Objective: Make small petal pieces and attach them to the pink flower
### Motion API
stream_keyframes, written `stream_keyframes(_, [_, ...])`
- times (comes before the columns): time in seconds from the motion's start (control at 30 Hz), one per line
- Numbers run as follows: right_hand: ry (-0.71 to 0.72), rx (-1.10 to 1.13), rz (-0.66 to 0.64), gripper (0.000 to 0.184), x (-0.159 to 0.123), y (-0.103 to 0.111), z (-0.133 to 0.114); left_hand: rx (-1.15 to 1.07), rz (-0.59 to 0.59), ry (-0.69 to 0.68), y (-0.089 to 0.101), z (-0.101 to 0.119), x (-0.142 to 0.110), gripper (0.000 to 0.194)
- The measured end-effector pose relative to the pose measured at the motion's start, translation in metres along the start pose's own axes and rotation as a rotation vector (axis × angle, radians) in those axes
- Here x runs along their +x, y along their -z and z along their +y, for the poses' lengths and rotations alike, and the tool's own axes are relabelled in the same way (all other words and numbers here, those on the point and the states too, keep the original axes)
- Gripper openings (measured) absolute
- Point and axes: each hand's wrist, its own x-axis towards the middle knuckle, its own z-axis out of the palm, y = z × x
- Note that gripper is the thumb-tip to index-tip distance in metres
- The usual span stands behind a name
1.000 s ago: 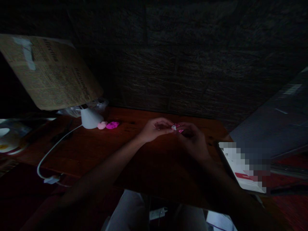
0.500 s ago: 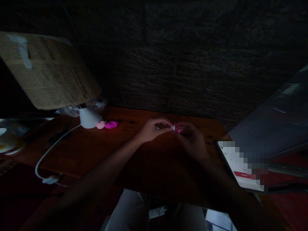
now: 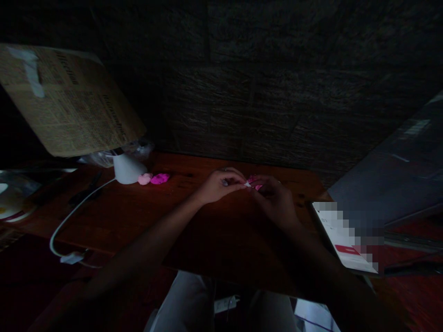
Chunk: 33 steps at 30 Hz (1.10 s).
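Above the wooden table, my left hand (image 3: 221, 185) has its thumb and fingertips pinched at a small white bit (image 3: 247, 183). My right hand (image 3: 276, 196) meets it from the other side, with its fingers closed around a bright pink piece (image 3: 257, 185) that looks like modelling clay. The white bit sits between both sets of fingertips and seems joined to the pink piece, though the dim light blurs its shape. Two soft-looking lumps, one pale pink (image 3: 145, 179) and one bright pink (image 3: 160, 178), lie touching or nearly so to the left.
A lamp with a newsprint shade (image 3: 83, 101) and white base (image 3: 126, 169) stands at the left, its white cord (image 3: 69, 216) running over the table edge. A lit tablet-like screen (image 3: 346, 244) is at the right. Behind the table (image 3: 187, 166) rises a dark brick wall (image 3: 224, 92).
Both hands stay almost in place. The white bit at the fingertips has shifted slightly and looks more pinched, and a little more pink shows above it.
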Motion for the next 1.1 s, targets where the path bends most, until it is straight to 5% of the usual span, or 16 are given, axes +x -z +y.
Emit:
stream_keyframes(0.53, [-0.026, 0.045, -0.028, 0.018, 0.001, 0.000, 0.001, -0.008, -0.039, 0.000, 0.000, 0.003, 0.000, 0.009])
stream_keyframes(0.67, [-0.021, 0.034, -0.019, 0.017, 0.001, -0.001, 0.004, 0.014, -0.038, 0.111, 0.003, 0.001, 0.000, 0.020])
stream_keyframes(0.8, [-0.036, -0.014, -0.008, 0.024, 0.001, 0.000, 0.003, 0.165, -0.049, 0.236, 0.014, -0.008, -0.001, 0.035])
stream_keyframes(0.97, [-0.041, -0.023, -0.022, 0.024, 0.002, 0.000, 0.003, 0.539, -0.183, 0.336, 0.025, -0.020, -0.003, 0.024])
stream_keyframes(1.1, [-0.064, 0.002, -0.198, 0.011, 0.001, -0.004, 0.013, 0.667, -0.336, 0.379, 0.027, -0.024, -0.006, 0.023])
